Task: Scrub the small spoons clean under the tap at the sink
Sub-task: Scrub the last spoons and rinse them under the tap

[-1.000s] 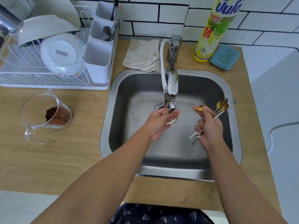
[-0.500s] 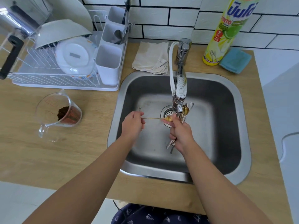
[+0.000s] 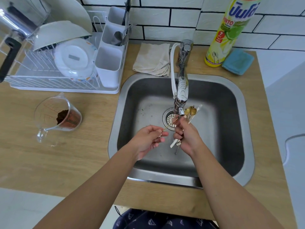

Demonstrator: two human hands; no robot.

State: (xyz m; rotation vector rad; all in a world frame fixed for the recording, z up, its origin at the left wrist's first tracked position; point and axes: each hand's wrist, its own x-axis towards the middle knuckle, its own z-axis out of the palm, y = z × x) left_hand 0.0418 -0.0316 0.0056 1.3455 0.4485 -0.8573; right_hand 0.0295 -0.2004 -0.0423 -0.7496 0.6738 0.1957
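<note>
Spoons are the smallest things here, so first the wooden counter point(image 3: 49, 162), then the steel sink point(image 3: 231, 129) set into it, its tap point(image 3: 182, 90) reaching over the drain. A white dish rack point(image 3: 49, 83) holds bowls and cutlery; the glass measuring cup point(image 3: 56, 116) holds dark grounds. Right hand point(image 3: 188, 136) is closed around a bundle of small spoons point(image 3: 189, 111), bowls beside the spout. Left hand point(image 3: 148, 139) pinches one thin gold spoon point(image 3: 170, 125); its bowl seems hidden behind the right fingers.
</note>
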